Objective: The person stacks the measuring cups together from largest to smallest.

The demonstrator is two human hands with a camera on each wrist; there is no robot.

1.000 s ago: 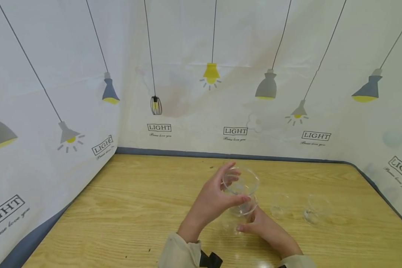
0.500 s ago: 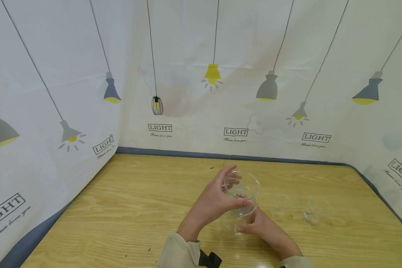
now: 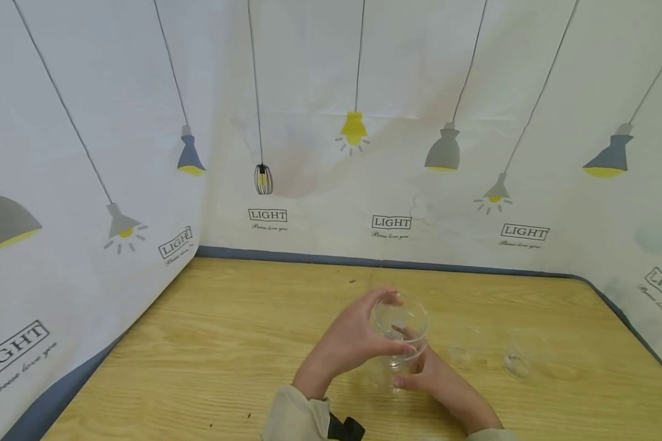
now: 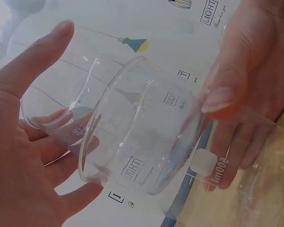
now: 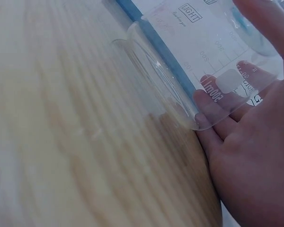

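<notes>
Near the middle of the table, my left hand (image 3: 344, 340) grips a clear glass beaker (image 4: 73, 94) by its upper part, thumb on the near side. The lower end of that beaker sits inside a larger glass beaker marked 500 ml (image 4: 203, 162). My right hand (image 3: 441, 380) holds the larger one low on its side, fingers behind it and thumb toward me. In the right wrist view its base is right at the wooden surface. Both rims show one above the other in the head view.
Two more clear glass vessels, a nearer one (image 3: 463, 352) and a farther-right one (image 3: 515, 362), stand right of my hands on the wooden table (image 3: 226, 331). A lamp-printed cloth (image 3: 309, 153) walls the back and sides.
My left hand has lowered the upper beaker deeper into the 500 ml beaker, so the two rims are closer together. My right hand keeps its hold, and the head view has shifted slightly.
</notes>
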